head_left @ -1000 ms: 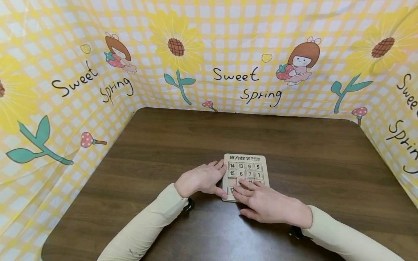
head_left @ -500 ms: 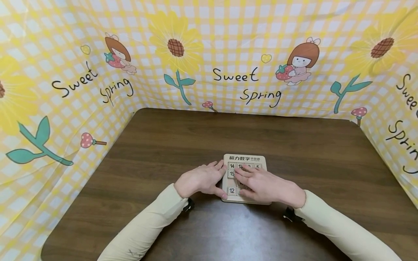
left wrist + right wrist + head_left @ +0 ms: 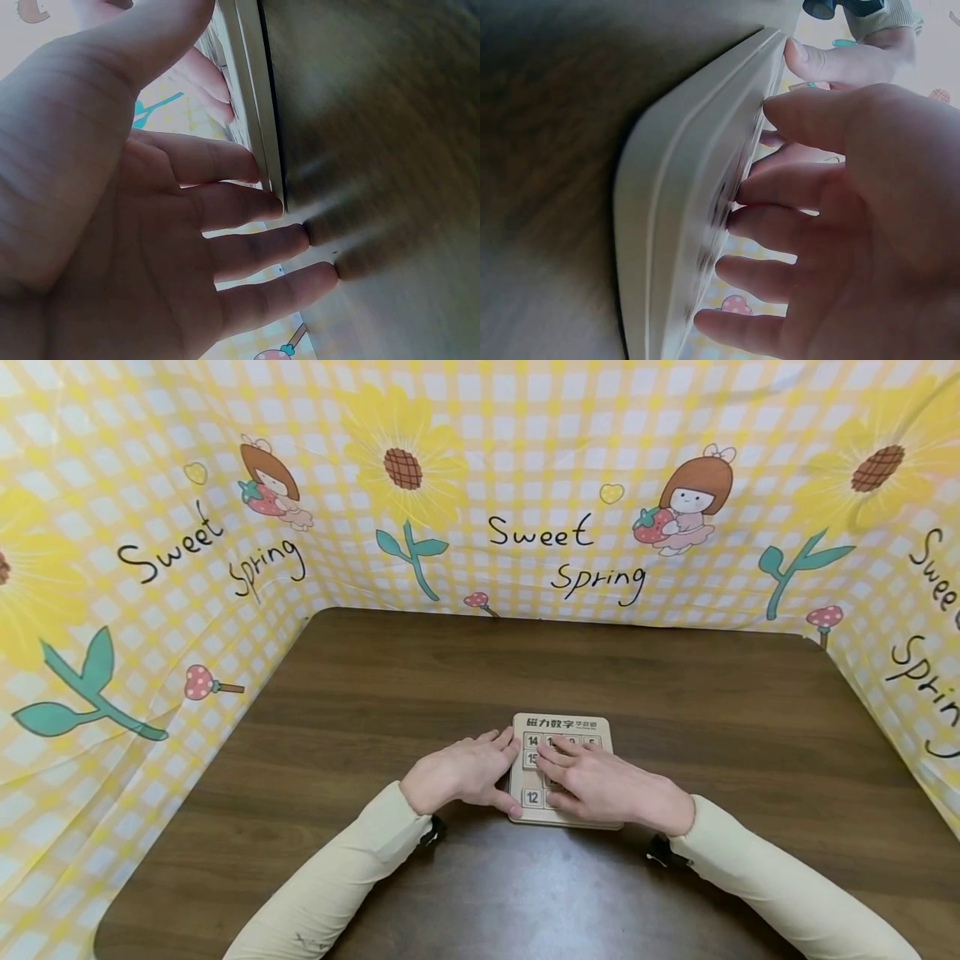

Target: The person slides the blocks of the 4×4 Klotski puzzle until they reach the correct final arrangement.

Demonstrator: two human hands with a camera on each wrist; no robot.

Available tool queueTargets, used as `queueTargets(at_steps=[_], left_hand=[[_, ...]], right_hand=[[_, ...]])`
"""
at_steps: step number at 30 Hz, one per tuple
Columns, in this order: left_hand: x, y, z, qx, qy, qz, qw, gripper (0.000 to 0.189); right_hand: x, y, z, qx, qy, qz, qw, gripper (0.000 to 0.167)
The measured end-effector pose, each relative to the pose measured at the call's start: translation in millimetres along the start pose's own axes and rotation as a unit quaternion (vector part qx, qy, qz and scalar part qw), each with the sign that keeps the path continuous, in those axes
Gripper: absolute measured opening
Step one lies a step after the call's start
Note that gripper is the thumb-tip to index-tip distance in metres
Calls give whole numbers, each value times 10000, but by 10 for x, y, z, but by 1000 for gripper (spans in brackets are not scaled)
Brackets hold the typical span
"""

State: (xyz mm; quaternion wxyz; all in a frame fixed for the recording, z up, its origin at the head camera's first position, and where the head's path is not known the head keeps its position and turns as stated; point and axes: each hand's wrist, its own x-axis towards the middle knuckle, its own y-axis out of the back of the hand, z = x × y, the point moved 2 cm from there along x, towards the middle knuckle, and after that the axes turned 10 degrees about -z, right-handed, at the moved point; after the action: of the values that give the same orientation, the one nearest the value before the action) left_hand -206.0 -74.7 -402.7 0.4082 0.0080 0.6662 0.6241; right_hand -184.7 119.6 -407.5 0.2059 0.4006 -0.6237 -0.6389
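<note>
A pale number slide puzzle (image 3: pixel 558 724) lies flat on the table, its tiles in rows. Its left edge is braced by my left hand (image 3: pixel 468 771), whose straight fingers and thumb touch the side; in the left wrist view, fingertips of that hand (image 3: pixel 165 210) meet the frame and the tabletop. Over the tiles lies my right hand (image 3: pixel 603 783), fingertips on the upper rows and thumb lower down. The right wrist view shows its extended fingers (image 3: pixel 769 225) against the puzzle's face. Tile 14 (image 3: pixel 532 741) and tile 12 (image 3: pixel 532 797) show; a bare slot sits between 15 and 12. The palm hides most others.
The dark wooden table (image 3: pixel 420 668) extends around the puzzle on all sides. A yellow checked cloth (image 3: pixel 525 460) with printed flowers walls in the back and both sides. Black wrist cameras, such as the left one (image 3: pixel 432 831), hang below the cuffs.
My right hand has moved up and a little left across the puzzle, from its lower rows to the upper ones. The left hand has stayed put, and the tiles still visible look unchanged.
</note>
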Motion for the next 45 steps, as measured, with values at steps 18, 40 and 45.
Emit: queueTargets(at_steps=[18, 40, 45], left_hand=[[-15, -10, -18, -77, -34, 68, 9999, 104], [-23, -2, 5, -96, -31, 56, 9999, 103], [-19, -5, -1, -115, -6, 31, 9999, 103]], right_hand=[[-17, -43, -96, -319, 68, 165, 9993, 59], [-136, -48, -244, -654, 181, 270, 9973, 55], [-94, 14, -145, -321, 109, 18, 9994, 54]])
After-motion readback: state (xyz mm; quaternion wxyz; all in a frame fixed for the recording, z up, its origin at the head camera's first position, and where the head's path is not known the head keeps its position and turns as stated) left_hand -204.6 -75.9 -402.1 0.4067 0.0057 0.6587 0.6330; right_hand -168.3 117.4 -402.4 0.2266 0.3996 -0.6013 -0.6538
